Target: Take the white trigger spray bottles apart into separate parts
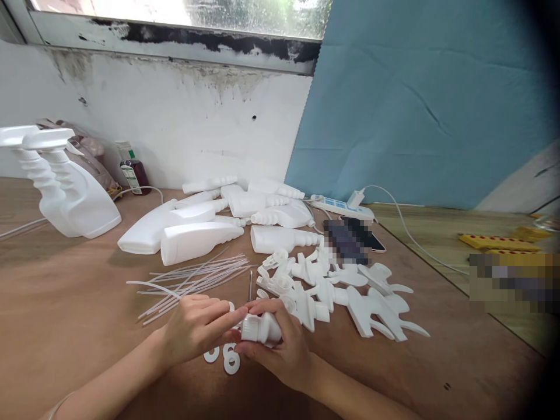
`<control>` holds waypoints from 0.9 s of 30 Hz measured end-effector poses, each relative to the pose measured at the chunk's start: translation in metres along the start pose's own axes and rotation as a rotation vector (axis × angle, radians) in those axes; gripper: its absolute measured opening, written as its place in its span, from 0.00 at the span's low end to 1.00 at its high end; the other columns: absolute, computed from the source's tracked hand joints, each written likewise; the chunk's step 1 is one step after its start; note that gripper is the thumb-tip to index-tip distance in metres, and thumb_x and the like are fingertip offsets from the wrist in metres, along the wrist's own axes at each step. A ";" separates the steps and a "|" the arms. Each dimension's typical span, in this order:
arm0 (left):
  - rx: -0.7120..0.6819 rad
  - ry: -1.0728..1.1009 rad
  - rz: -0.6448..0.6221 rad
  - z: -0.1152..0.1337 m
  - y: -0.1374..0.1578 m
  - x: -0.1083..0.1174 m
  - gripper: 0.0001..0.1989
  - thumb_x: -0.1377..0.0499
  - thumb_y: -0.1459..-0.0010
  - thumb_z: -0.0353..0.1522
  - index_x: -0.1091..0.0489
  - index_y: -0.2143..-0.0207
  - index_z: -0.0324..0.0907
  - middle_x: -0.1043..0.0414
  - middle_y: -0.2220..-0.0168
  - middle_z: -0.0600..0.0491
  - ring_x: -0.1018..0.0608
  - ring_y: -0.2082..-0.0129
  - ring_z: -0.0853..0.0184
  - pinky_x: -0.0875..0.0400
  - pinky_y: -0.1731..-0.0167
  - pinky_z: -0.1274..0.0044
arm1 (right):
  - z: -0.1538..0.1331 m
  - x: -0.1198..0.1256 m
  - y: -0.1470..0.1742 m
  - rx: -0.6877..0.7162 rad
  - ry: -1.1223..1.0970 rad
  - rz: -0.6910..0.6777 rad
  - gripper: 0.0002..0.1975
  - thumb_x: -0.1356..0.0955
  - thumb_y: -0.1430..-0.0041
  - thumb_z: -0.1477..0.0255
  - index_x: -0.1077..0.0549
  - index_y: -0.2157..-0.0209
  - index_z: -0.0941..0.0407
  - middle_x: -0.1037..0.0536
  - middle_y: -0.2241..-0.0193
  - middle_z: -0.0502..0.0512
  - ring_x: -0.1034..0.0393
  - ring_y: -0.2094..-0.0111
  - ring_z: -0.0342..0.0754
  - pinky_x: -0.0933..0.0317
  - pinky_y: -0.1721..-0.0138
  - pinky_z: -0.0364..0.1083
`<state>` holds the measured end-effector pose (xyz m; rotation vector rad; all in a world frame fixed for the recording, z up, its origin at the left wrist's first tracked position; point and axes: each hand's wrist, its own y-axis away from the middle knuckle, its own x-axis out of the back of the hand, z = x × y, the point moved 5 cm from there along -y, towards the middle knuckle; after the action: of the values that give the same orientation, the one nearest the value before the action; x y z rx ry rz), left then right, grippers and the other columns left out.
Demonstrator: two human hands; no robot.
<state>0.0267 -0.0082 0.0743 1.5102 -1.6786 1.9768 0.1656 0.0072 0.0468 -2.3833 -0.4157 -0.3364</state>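
Gripping a white trigger spray head [269,329] at 6 o'clock in the view, the right hand [291,347] sets its thumb below and fingers above the body, leaving the ribbed collar [250,328] free toward 9 o'clock. The left hand [196,321] meets that end with bent fingers and a straighter index finger; what it pinches there, if anything, is hidden, so I cannot tell. 1 curved dip tube [151,285] runs into or behind that hand from 10 o'clock.

For clean work at the collar, the body is probably best held firmly but not squeezed, its end square to the left fingertips so that any push goes straight rather than sideways. Resting both wrists on the brown tabletop [87,326] would likely steady the 2 hands. Small movements suit such slim parts; forcing could bend or misalign them.

From the held head, flat gasket rings [231,370] lie close at 8 o'clock, loose tubes [210,269] at 10 o'clock, bare bottles [201,240] at 12 o'clock and spare trigger heads [306,306] at 2 o'clock, where a stray knuckle might scatter them.
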 end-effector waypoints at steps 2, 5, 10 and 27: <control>-0.009 0.033 0.004 0.000 0.001 -0.001 0.14 0.52 0.40 0.35 0.39 0.53 0.40 0.41 0.83 0.60 0.40 0.86 0.74 0.48 0.85 0.80 | 0.000 -0.001 0.001 -0.020 -0.005 -0.016 0.16 0.30 0.51 0.67 0.39 0.62 0.52 0.27 0.68 0.49 0.30 0.69 0.43 0.35 0.69 0.41; -0.014 0.095 -0.006 -0.002 0.003 -0.003 0.16 0.52 0.39 0.34 0.40 0.50 0.40 0.41 0.83 0.60 0.41 0.86 0.73 0.50 0.85 0.79 | 0.000 -0.002 0.000 -0.029 -0.003 -0.021 0.16 0.30 0.52 0.69 0.39 0.63 0.52 0.27 0.68 0.49 0.30 0.70 0.43 0.36 0.70 0.41; -0.027 0.218 -0.056 -0.003 0.002 -0.002 0.15 0.52 0.39 0.34 0.38 0.52 0.38 0.41 0.83 0.59 0.41 0.85 0.74 0.48 0.85 0.80 | -0.004 0.000 -0.001 -0.018 0.007 -0.018 0.16 0.29 0.53 0.69 0.38 0.64 0.52 0.27 0.69 0.49 0.31 0.71 0.43 0.37 0.71 0.40; 0.136 0.631 -0.202 -0.004 -0.002 -0.009 0.09 0.48 0.42 0.30 0.29 0.62 0.38 0.43 0.83 0.57 0.43 0.84 0.75 0.50 0.84 0.80 | -0.010 0.001 -0.003 0.055 0.062 -0.024 0.15 0.32 0.58 0.75 0.40 0.67 0.53 0.31 0.75 0.47 0.36 0.77 0.41 0.40 0.75 0.41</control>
<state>0.0301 -0.0005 0.0692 0.8890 -1.1075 2.1698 0.1643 0.0026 0.0564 -2.3094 -0.4195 -0.4039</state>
